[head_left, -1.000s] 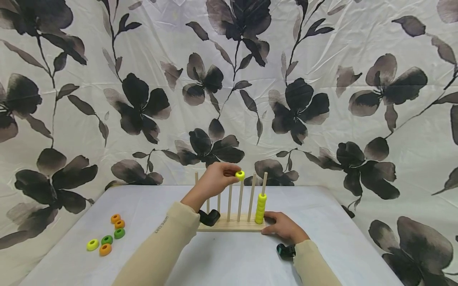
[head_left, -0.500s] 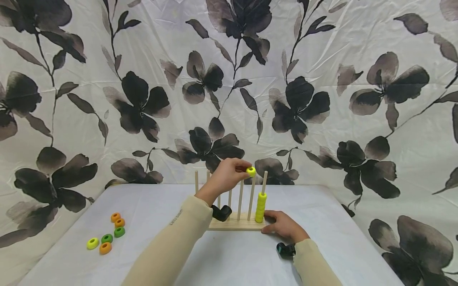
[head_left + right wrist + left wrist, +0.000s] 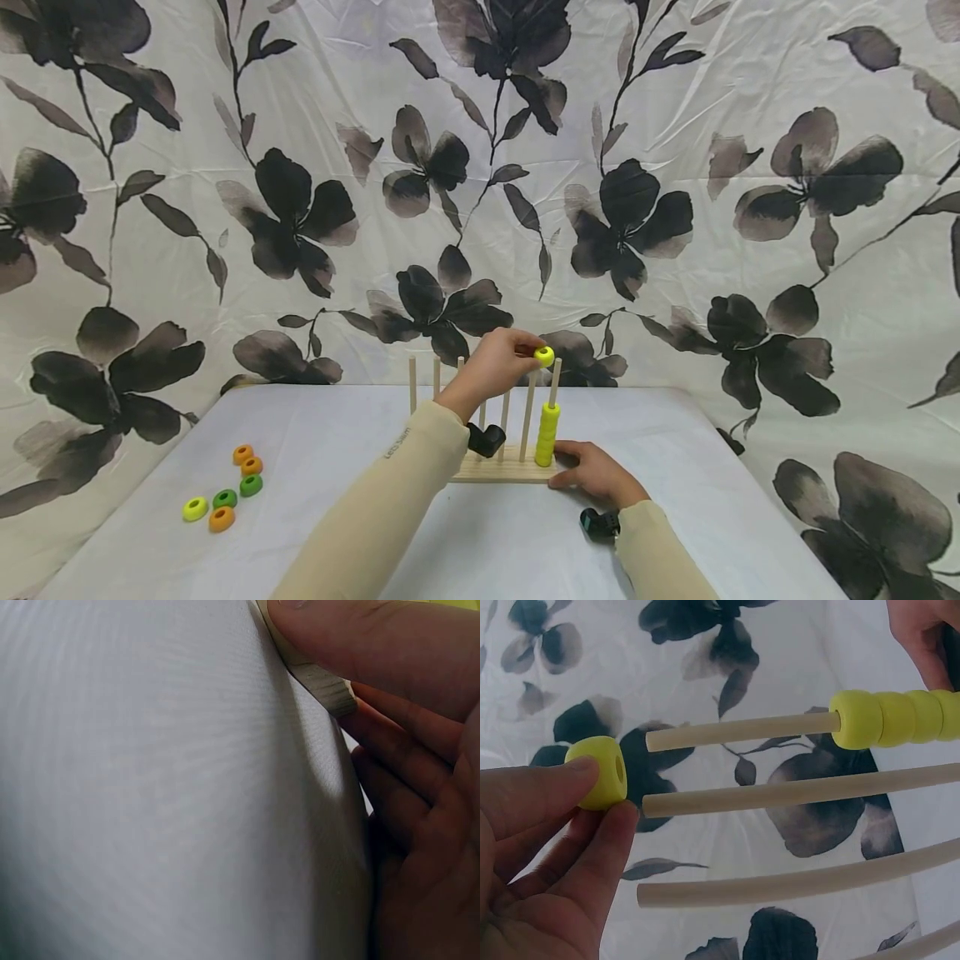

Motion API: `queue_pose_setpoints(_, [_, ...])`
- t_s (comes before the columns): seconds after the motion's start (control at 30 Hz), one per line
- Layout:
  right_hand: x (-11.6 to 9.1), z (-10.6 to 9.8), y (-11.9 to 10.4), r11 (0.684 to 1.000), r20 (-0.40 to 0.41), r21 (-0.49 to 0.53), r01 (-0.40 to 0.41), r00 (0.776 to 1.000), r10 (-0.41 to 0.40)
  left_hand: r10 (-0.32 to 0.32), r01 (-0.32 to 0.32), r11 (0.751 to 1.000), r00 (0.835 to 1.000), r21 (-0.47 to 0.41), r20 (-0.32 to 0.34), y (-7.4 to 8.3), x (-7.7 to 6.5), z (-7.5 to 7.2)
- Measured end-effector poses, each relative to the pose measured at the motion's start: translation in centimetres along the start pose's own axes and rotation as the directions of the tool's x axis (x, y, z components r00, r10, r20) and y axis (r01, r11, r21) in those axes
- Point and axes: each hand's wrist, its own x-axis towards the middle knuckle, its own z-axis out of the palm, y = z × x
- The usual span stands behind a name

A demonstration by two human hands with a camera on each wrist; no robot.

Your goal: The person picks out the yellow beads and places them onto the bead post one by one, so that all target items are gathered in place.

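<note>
Between thumb and fingertips my left hand (image 3: 495,360) pinches a yellow bead (image 3: 600,773). In the head view the bead is at the height of the peg tops, just left of the rightmost peg (image 3: 555,382). The left wrist view shows its hole facing the peg ends, apart from them. A stack of yellow beads (image 3: 547,435) fills the lower part of the rightmost peg. My right hand (image 3: 596,473) grips the right end of the wooden base (image 3: 324,688), thumb on one side and fingers round the end. My left forearm hides the base's left part.
Loose beads lie at the left of the white table (image 3: 165,567): a yellow bead (image 3: 195,509), green beads such as this green bead (image 3: 251,485), and several orange ones, including an orange bead (image 3: 221,519). Bare pegs (image 3: 412,383) stand left of the stack. A floral cloth (image 3: 480,167) hangs behind.
My left hand has carried the yellow bead rightward and slightly up, past the neighbouring pegs toward the rightmost one. The right hand has stayed on the base's end.
</note>
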Motion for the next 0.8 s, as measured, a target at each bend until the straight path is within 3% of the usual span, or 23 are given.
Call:
queue_pose_setpoints(0.5, [0.2, -0.2, 0.2, 1.0, 0.013, 0.017, -0.001, 1.0, 0.001, 0.057, -0.056, 0.996, 0.998, 0.076, -0.009, 0.8, 1.5, 1.0])
queue_pose_setpoints(0.8, [0.3, -0.1, 0.4, 1.0, 0.012, 0.005, -0.008, 1.0, 0.008, 0.047, -0.048, 0.997, 0.999, 0.057, 0.011, 0.9, 1.8, 1.5])
